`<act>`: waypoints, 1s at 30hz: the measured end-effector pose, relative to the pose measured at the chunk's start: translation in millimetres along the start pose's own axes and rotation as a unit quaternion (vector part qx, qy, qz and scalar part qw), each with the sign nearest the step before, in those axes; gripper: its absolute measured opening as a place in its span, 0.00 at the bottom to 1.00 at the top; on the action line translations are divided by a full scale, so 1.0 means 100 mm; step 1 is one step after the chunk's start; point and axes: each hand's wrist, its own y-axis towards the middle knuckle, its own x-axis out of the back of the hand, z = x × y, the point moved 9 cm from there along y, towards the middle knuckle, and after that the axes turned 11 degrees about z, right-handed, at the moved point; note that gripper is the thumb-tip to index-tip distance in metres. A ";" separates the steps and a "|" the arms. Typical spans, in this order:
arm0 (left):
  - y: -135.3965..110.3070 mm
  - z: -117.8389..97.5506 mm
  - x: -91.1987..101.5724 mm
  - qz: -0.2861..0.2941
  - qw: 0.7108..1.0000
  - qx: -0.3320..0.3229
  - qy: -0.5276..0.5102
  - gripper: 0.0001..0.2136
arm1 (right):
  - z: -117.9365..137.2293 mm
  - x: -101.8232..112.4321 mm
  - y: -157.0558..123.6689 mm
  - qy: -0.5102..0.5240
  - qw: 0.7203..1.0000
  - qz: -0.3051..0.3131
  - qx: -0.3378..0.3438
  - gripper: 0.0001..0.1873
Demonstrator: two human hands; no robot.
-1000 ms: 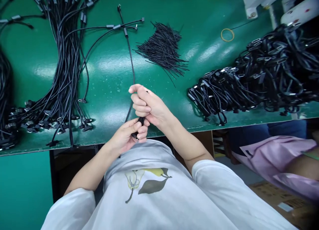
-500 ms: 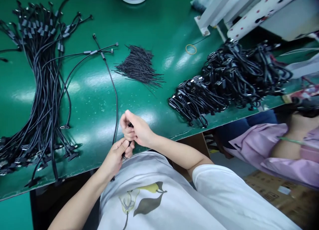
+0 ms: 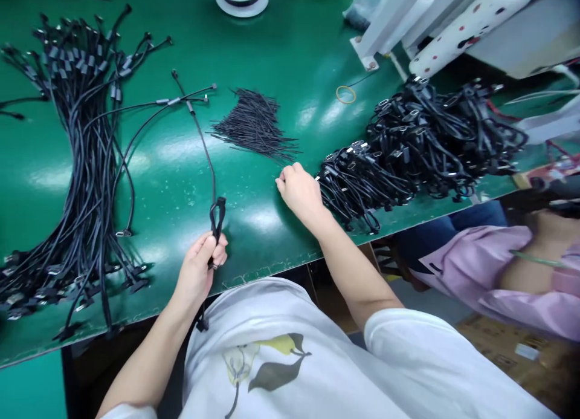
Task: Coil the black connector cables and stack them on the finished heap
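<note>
My left hand (image 3: 202, 262) is closed around a folded black cable (image 3: 218, 216), whose small loop stands up above the fingers. An end of cable hangs below that hand, past the table edge. My right hand (image 3: 301, 192) has its fingers bent together at the near right edge of a heap of thin black twist ties (image 3: 256, 123); whether a tie is between the fingertips is hidden. Close to its wrist lies a pile of bundled black cables (image 3: 362, 183). Straight cables with several connectors (image 3: 174, 101) lie on the table beyond my left hand.
A long bunch of loose black cables (image 3: 86, 165) covers the left of the green table (image 3: 167, 195). At the back is a white spool (image 3: 242, 5); a yellow ring (image 3: 345, 95) lies right of the ties. Metal brackets (image 3: 389, 26) and another person's pink sleeve (image 3: 480, 262) are at right.
My hands were together at the table's front edge and are now apart. The right one has moved right and away from me to the ties; the left shows the folded cable's loop.
</note>
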 end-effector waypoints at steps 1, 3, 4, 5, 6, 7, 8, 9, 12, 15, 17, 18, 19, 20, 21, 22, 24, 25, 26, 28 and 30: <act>0.00 -0.01 -0.03 0.000 1.000 -0.002 -0.005 0.15 | 0.03 -0.02 -0.02 -0.009 1.000 0.005 0.011 0.10; -0.02 -0.02 -0.05 -0.003 1.000 -0.003 -0.013 0.16 | 0.09 -0.01 -0.09 -0.007 0.999 0.002 0.034 0.09; -0.03 -0.01 -0.06 -0.004 1.000 -0.002 -0.018 0.16 | 0.10 0.01 -0.13 0.000 0.999 -0.010 0.040 0.09; -0.05 0.00 -0.06 -0.002 1.000 -0.001 -0.023 0.16 | 0.09 0.04 -0.16 0.006 0.999 -0.026 0.040 0.10; -0.07 0.01 -0.06 0.001 1.000 0.002 -0.028 0.16 | 0.07 0.06 -0.18 0.008 0.999 -0.040 0.032 0.12; -0.08 0.02 -0.07 0.005 0.999 0.004 -0.035 0.16 | 0.03 0.07 -0.18 0.007 0.999 -0.048 0.018 0.13; -0.10 0.02 -0.08 0.009 0.999 0.005 -0.042 0.16 | 0.00 0.07 -0.17 0.001 0.999 -0.047 0.006 0.14; -0.12 0.03 -0.09 0.013 0.999 0.005 -0.050 0.16 | -0.02 0.05 -0.14 -0.006 0.999 -0.040 -0.002 0.14; -0.16 0.03 -0.11 0.018 0.997 0.006 -0.073 0.15 | -0.02 0.00 -0.05 -0.021 1.000 -0.015 0.003 0.09; -0.22 0.02 -0.11 0.015 0.997 0.006 -0.080 0.15 | -0.01 0.07 -0.01 -0.021 0.999 -0.035 0.007 0.10; -0.25 0.02 -0.10 0.013 0.997 0.006 -0.080 0.15 | -0.02 0.13 0.03 -0.024 0.998 -0.049 -0.010 0.15; -0.26 0.03 -0.11 0.015 0.997 0.007 -0.080 0.15 | -0.02 0.14 0.07 -0.026 0.998 -0.048 -0.018 0.16; -0.27 0.04 -0.11 0.017 0.997 0.007 -0.080 0.15 | -0.02 0.14 0.10 -0.029 0.999 -0.039 -0.022 0.16; -0.28 0.04 -0.11 0.020 0.997 0.006 -0.080 0.15 | -0.02 0.14 0.14 -0.032 0.999 -0.026 -0.023 0.14; -0.29 0.05 -0.12 0.022 0.997 0.005 -0.079 0.15 | -0.01 0.13 0.17 -0.034 0.999 -0.014 -0.021 0.13; -0.30 0.05 -0.12 0.023 0.997 0.004 -0.078 0.15 | 0.00 0.13 0.19 -0.035 0.999 -0.005 -0.019 0.12; -0.32 0.05 -0.12 0.021 0.997 -0.001 -0.075 0.15 | 0.02 0.15 0.15 -0.032 0.999 0.000 -0.009 0.11; -0.33 0.04 -0.12 0.019 0.997 -0.004 -0.073 0.15 | 0.04 0.16 0.10 -0.028 1.000 -0.006 0.002 0.10; -0.33 0.03 -0.13 0.018 0.997 -0.007 -0.071 0.15 | 0.08 0.18 0.03 -0.018 1.000 -0.016 0.020 0.10; -0.33 0.02 -0.16 0.022 0.997 -0.010 -0.070 0.16 | 0.18 0.19 -0.13 0.025 0.997 -0.034 0.071 0.09; -0.32 0.02 -0.21 0.033 0.997 -0.009 -0.074 0.20 | 0.27 0.17 -0.28 0.108 0.985 -0.041 0.125 0.08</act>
